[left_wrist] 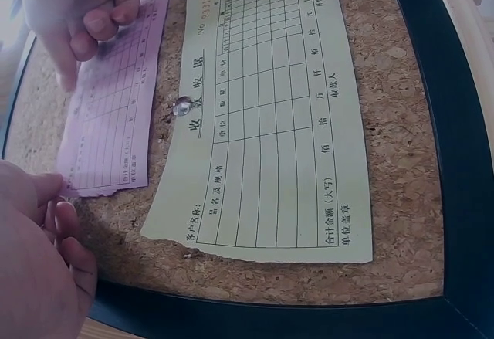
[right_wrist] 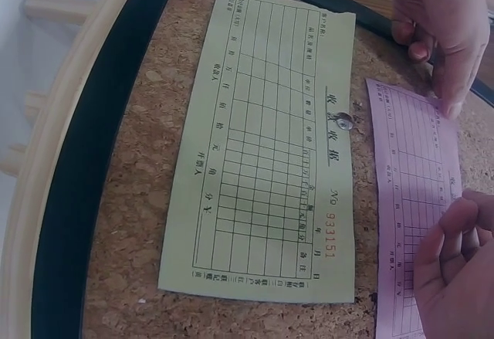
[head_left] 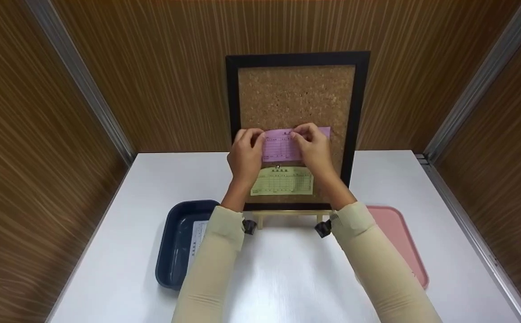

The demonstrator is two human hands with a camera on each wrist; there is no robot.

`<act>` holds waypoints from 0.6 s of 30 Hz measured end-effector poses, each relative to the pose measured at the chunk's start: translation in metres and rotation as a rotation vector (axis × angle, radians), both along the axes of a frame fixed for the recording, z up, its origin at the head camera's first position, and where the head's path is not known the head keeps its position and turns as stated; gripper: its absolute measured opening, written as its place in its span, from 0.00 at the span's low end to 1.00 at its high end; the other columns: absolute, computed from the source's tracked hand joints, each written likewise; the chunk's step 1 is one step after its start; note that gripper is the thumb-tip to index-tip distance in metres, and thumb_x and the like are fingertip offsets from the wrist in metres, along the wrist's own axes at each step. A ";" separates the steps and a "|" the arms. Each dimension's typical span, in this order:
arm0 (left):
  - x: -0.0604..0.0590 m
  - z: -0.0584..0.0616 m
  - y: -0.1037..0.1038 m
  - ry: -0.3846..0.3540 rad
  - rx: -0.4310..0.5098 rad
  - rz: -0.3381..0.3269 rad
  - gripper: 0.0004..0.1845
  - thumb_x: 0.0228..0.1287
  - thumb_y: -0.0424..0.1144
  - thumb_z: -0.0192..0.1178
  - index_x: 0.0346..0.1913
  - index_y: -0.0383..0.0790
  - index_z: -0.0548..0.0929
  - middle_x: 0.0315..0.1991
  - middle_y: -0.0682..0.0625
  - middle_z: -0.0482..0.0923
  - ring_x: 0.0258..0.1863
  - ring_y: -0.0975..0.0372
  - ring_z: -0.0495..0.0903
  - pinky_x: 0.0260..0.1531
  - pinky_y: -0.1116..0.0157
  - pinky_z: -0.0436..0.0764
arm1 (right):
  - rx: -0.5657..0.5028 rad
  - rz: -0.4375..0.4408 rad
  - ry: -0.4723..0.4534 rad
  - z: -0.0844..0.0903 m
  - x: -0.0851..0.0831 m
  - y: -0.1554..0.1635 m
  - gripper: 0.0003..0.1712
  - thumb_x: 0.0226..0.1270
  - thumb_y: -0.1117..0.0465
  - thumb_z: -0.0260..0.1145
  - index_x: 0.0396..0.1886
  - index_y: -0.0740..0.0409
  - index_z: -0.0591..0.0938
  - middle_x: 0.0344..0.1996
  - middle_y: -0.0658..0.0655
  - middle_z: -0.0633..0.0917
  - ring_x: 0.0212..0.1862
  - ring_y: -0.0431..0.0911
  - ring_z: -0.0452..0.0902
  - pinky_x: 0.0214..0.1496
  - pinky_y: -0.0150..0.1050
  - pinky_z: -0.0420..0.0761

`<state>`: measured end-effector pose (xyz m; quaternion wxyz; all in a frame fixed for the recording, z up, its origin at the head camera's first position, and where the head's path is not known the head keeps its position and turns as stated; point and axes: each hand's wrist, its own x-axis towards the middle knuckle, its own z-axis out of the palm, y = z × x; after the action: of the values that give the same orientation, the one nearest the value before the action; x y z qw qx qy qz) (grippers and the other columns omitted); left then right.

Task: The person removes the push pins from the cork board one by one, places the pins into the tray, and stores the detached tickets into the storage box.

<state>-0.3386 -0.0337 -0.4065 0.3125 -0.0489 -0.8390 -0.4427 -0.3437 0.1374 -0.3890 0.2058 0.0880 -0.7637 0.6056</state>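
A pink receipt slip (head_left: pixel 279 149) lies against the cork board (head_left: pixel 296 96), above a yellow-green receipt slip (head_left: pixel 282 185). My left hand (head_left: pixel 246 152) pinches the pink slip's left end between thumb and finger. On the slip's upper part, near the top edge, thumb and forefinger of my right hand (head_left: pixel 315 150) come together; I cannot tell what is between them. In the right wrist view, its other fingers (right_wrist: pixel 432 266) are curled close over the pink paper. A shiny round-headed pushpin (left_wrist: pixel 182 106) holds the green slip at its top middle.
The board's black frame (head_left: pixel 362 112) leans on a small wooden easel (head_left: pixel 287 212) on the white table (head_left: pixel 282 273). A dark blue tray (head_left: pixel 165 251) with a printed white slip (head_left: pixel 197 237) stands left. A pink tray (head_left: pixel 395 224) lies right, partly behind my sleeve. Wood-grain panels surround the table.
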 end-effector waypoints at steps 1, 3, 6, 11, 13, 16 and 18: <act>0.000 0.000 0.000 -0.003 0.004 -0.001 0.11 0.74 0.49 0.59 0.46 0.48 0.86 0.44 0.55 0.80 0.40 0.64 0.80 0.38 0.60 0.76 | -0.003 0.004 -0.002 0.000 0.000 0.000 0.07 0.70 0.64 0.67 0.40 0.65 0.81 0.25 0.49 0.76 0.26 0.37 0.67 0.27 0.29 0.66; 0.001 -0.001 0.000 -0.008 0.012 -0.006 0.11 0.74 0.49 0.59 0.46 0.48 0.86 0.44 0.55 0.80 0.40 0.64 0.80 0.38 0.60 0.76 | -0.002 0.011 -0.006 0.000 0.002 0.002 0.08 0.70 0.63 0.68 0.41 0.66 0.81 0.24 0.49 0.76 0.24 0.37 0.66 0.24 0.29 0.66; 0.002 -0.002 0.000 -0.020 0.022 -0.019 0.11 0.74 0.49 0.59 0.46 0.48 0.86 0.45 0.55 0.80 0.40 0.64 0.80 0.38 0.60 0.76 | 0.003 0.015 -0.023 -0.001 0.005 0.005 0.10 0.71 0.62 0.67 0.43 0.66 0.81 0.23 0.49 0.74 0.21 0.37 0.65 0.21 0.28 0.66; 0.008 -0.003 -0.004 -0.031 0.025 -0.031 0.11 0.74 0.50 0.59 0.46 0.48 0.86 0.44 0.55 0.80 0.40 0.63 0.80 0.38 0.60 0.75 | -0.015 0.029 -0.041 -0.002 0.014 0.011 0.11 0.71 0.64 0.66 0.45 0.69 0.80 0.21 0.52 0.74 0.18 0.38 0.65 0.19 0.28 0.66; 0.011 -0.003 -0.006 -0.031 0.039 -0.036 0.11 0.73 0.50 0.59 0.46 0.48 0.86 0.43 0.55 0.80 0.40 0.63 0.80 0.37 0.60 0.75 | -0.013 0.041 -0.040 0.001 0.025 0.011 0.11 0.72 0.65 0.66 0.45 0.70 0.80 0.21 0.52 0.74 0.19 0.38 0.65 0.20 0.28 0.66; 0.018 -0.005 -0.010 -0.025 0.066 -0.055 0.11 0.73 0.50 0.60 0.45 0.48 0.86 0.42 0.55 0.81 0.40 0.64 0.79 0.37 0.61 0.75 | -0.007 0.057 -0.037 0.009 0.042 0.009 0.10 0.72 0.66 0.64 0.45 0.72 0.79 0.21 0.51 0.73 0.20 0.38 0.66 0.22 0.28 0.67; 0.023 -0.005 -0.013 -0.016 0.078 -0.071 0.11 0.73 0.50 0.60 0.45 0.47 0.86 0.42 0.55 0.81 0.39 0.64 0.79 0.36 0.62 0.74 | 0.005 0.062 -0.028 0.012 0.053 0.009 0.09 0.72 0.67 0.64 0.44 0.71 0.79 0.21 0.50 0.73 0.20 0.37 0.66 0.23 0.28 0.68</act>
<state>-0.3157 -0.0468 -0.4115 0.2915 -0.0628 -0.8212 -0.4865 -0.2910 0.1461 -0.3772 0.1760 0.1037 -0.7648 0.6110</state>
